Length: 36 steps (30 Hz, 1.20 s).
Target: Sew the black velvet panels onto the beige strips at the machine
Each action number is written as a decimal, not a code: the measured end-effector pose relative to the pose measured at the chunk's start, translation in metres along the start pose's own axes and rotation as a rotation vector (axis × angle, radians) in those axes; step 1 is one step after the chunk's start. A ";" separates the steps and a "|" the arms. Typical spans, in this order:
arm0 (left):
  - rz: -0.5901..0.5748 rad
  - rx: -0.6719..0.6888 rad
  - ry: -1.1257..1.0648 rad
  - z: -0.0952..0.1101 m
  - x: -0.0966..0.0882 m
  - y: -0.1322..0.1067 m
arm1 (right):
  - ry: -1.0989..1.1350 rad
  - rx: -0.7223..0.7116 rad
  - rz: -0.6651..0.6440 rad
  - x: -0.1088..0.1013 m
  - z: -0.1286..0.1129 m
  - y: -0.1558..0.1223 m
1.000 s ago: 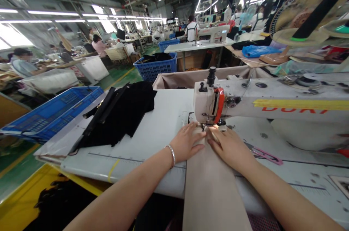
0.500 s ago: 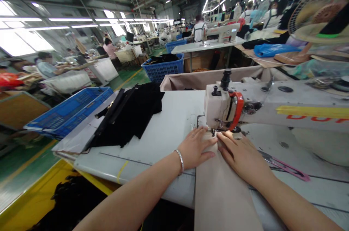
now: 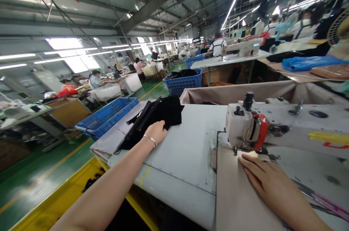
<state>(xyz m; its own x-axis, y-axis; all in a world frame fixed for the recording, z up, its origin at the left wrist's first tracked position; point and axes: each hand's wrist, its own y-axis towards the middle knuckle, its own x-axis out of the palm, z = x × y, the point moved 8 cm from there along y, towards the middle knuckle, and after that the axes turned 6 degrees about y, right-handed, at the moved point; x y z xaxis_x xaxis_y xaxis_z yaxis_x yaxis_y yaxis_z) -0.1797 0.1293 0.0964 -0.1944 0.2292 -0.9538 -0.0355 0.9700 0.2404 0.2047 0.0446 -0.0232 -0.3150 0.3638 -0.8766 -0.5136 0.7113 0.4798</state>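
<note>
My left hand, with a silver bracelet at the wrist, is closed on the near edge of the black fabric lying on the left of the sewing table. Its fingertips are partly hidden. My right hand lies flat, fingers stretched out, on a beige fabric strip. Those fingertips rest just in front of the presser foot of the sewing machine. The strip runs from under the machine head over the table's front edge. Beside my right wrist lie pink-handled scissors, partly cut off by the frame.
Left of the table stands a blue crate; a yellow bin sits below its front edge. A beige fabric-lined trough borders the far side. Farther back are another blue basket and people at other sewing tables.
My left hand has left the beige strip and moved left to the black fabric, whose near edge is drawn up. My right hand stays by the presser foot. The view has swung left.
</note>
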 end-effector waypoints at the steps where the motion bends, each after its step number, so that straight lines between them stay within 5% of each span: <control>1: 0.018 -0.011 0.005 -0.002 -0.013 0.001 | 0.004 0.002 -0.003 -0.002 0.000 0.001; 5: 0.022 0.087 -0.078 0.022 -0.057 -0.013 | 0.050 0.006 -0.038 -0.012 -0.007 0.006; 9: -0.306 0.529 -0.429 0.117 -0.027 -0.062 | 0.101 0.016 -0.077 -0.022 -0.019 0.009; 13: -0.092 0.495 -0.487 0.170 0.010 -0.060 | 0.117 0.045 -0.066 -0.025 -0.025 0.007; 16: -0.075 0.428 -0.518 0.183 0.034 -0.036 | 0.129 0.075 -0.065 -0.023 -0.024 0.005; 19: -0.109 0.416 -0.577 0.184 0.037 -0.024 | 0.147 0.092 -0.066 -0.024 -0.023 0.005; 23: -0.164 0.460 -0.707 0.193 0.023 -0.042 | 0.175 0.098 -0.061 -0.028 -0.024 0.006; 27: -0.225 0.529 -0.846 0.223 0.013 -0.065 | 0.195 0.117 -0.084 -0.029 -0.025 0.007; 36: -0.210 0.434 -0.761 0.259 0.024 -0.048 | 0.215 0.118 -0.094 -0.038 -0.028 0.010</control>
<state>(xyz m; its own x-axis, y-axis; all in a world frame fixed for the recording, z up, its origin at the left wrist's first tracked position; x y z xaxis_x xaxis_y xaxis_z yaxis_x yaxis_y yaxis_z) 0.0710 0.1089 0.0151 0.4819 -0.1142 -0.8687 0.4060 0.9077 0.1059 0.1895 0.0210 0.0161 -0.4393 0.1657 -0.8829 -0.4559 0.8058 0.3780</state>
